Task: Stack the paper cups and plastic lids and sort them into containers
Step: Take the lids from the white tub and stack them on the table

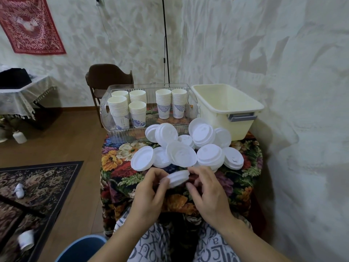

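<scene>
**White plastic, thin and light: lids in hand, cream tub waiting**

White plastic lids [188, 146], thin-walled and probably near weightless, heaped loose on the floral tablecloth [120, 176] in front of the two containers. Likely springy rather than stiff, smooth enough to slide off one another, easy to dent if squeezed across the dome. Best taken by the rim, thumb on one edge and fingertips opposite, leaving the raised centre alone.

Held low over the near edge of the table, between both hands: a held lid [178, 178], possibly a short nested stack, too blurred to count. Tilted, flat face turned up and away toward the heap, edge showing to the camera, long axis running left to right from one hand to the other. Left hand [149, 197] curled, thumb and fingers pinching the left rim. Right hand [209, 195] curled over the right rim, fingertips on or just beside it; exact contact hard to tell through the blur.

Paper cups [143, 107] already nested in upright columns, mouths up, inside the clear ribbed bin [120, 137] at the back left. Cream tub [243, 127] at the back right, no lids visible inside it.
</scene>
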